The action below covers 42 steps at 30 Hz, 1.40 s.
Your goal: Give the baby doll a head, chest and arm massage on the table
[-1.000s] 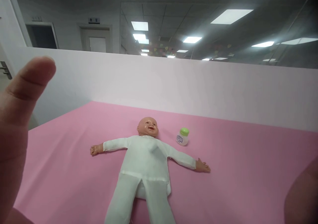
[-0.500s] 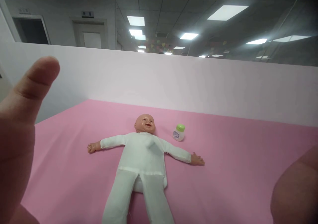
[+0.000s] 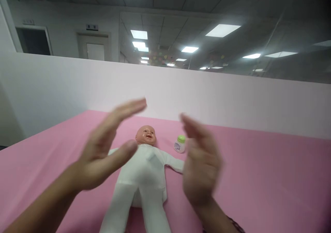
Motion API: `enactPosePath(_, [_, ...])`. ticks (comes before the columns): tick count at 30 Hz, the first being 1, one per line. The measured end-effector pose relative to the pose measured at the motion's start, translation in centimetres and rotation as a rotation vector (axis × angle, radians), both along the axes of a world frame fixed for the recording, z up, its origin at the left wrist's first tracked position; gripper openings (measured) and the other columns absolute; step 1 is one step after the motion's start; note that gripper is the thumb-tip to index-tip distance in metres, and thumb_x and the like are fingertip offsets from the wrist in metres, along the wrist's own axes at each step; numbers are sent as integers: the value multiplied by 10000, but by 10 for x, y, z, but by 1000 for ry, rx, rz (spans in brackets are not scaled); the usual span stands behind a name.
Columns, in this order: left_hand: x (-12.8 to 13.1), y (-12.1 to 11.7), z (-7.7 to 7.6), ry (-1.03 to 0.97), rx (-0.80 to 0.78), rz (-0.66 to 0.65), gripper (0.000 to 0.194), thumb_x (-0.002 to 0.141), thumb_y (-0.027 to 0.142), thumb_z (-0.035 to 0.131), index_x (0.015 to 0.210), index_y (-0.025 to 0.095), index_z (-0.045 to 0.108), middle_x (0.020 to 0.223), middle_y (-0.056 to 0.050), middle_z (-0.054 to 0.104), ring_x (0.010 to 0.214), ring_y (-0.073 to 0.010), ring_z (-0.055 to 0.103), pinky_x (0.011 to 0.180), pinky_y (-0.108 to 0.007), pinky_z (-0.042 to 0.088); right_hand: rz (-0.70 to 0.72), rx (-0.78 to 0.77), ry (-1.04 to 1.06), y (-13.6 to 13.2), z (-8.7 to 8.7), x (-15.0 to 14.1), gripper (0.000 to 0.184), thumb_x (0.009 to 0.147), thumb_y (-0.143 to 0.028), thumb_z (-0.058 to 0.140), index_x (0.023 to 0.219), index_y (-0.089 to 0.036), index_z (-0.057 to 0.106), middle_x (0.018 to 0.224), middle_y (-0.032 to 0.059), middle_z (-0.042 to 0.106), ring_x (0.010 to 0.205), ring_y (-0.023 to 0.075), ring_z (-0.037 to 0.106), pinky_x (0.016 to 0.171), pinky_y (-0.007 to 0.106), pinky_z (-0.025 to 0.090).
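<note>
A baby doll (image 3: 141, 178) in a white cloth suit lies on its back on a pink sheet, its bald vinyl head (image 3: 145, 135) facing up. My left hand (image 3: 103, 150) is open and blurred above the doll's chest, covering its outstretched arm. My right hand (image 3: 200, 160) is open too, fingers up, hiding the doll's other hand. Neither hand clearly touches the doll. A small white bottle with a green cap (image 3: 180, 144) stands beside the doll's head, just left of my right fingers.
The pink sheet (image 3: 258, 181) stretches to both sides and meets a low white partition (image 3: 219, 102) along its back edge. Beyond the partition are a glass pane, doors and ceiling lights.
Both hands have moved in from the edges of the view to above the doll, now facing each other. The view has shifted, so the doll and bottle sit a little further left.
</note>
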<state>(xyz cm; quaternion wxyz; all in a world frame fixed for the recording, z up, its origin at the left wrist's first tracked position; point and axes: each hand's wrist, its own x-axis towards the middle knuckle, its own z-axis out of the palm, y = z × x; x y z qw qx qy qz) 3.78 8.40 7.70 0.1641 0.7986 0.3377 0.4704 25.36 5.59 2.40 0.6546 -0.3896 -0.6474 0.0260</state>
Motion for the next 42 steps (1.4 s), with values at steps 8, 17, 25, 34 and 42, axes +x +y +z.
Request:
enactPosePath(8, [44,66,-120,311,-255,-88,658,964,587,370,1530,261,294,1607,-72,309,1485,-271,275,1226,-494,276,151,-564,-238,46,-81,5,500,989,-418,425,1417,-173,512,1510,73,444,1441,204,353,1222,410,272])
enactPosePath(17, [36,66,-133,628,-282,-140,693,995,575,197,1566,185,145,1636,-58,91,1524,-230,82,1256,-491,109,232,-758,-497,41,-87,5,634,1029,-540,206,1563,-199,194,1630,-21,148,1521,152,84,1265,383,60])
enactPosePath(25, [37,66,-145,633,-291,-122,692,995,574,150,1563,179,130,1635,-41,34,1527,-204,25,1258,-487,56,220,-814,-516,45,-95,3,652,1024,-555,147,1575,-215,72,1637,-57,7,1522,128,-30,1257,383,-19])
enactPosePath(34, [41,68,-155,560,-345,14,676,1001,498,165,1566,129,122,1640,-59,34,1528,-220,20,1255,-502,64,80,-889,-464,51,-100,-2,660,1019,-480,200,1576,-162,48,1639,-16,-19,1520,136,-57,1250,396,-35])
enactPosePath(42, [40,75,-169,380,-473,105,751,973,480,245,1558,41,76,1636,-101,-47,1522,-242,-54,1253,-505,57,-7,-961,-392,51,-103,-4,691,1006,-445,228,1566,-85,42,1636,30,-56,1521,173,-55,1257,405,26])
